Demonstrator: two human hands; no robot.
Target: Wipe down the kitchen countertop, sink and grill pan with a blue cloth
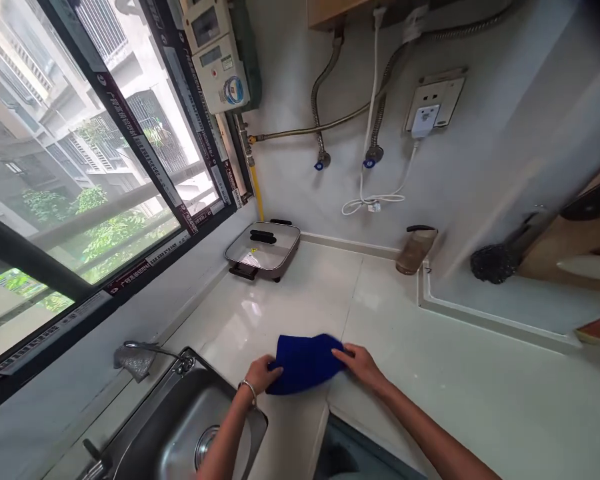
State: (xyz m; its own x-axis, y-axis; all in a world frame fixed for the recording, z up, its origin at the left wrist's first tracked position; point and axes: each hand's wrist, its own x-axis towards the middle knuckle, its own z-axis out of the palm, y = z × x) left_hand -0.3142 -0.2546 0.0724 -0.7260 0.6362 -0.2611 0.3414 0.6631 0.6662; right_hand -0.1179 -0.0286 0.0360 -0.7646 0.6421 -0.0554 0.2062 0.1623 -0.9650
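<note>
A dark blue cloth (306,365) is stretched between my two hands, just above the white counter near its front edge. My left hand (263,375), with a bracelet at the wrist, pinches the cloth's left edge between thumb and fingers. At the cloth's right edge, my right hand (359,363) grips it with the thumb on top. The cloth looks flat and partly folded, with its upper edge uneven. Whether its underside touches the counter I cannot tell.
Left of my hands is a steel sink (180,427) with a faucet (184,362) and a grey rag (135,360). An electric pan (264,250) with a glass lid stands in the back corner. A brown jug (417,251) stands by the wall, below a plugged-in white cord (414,163).
</note>
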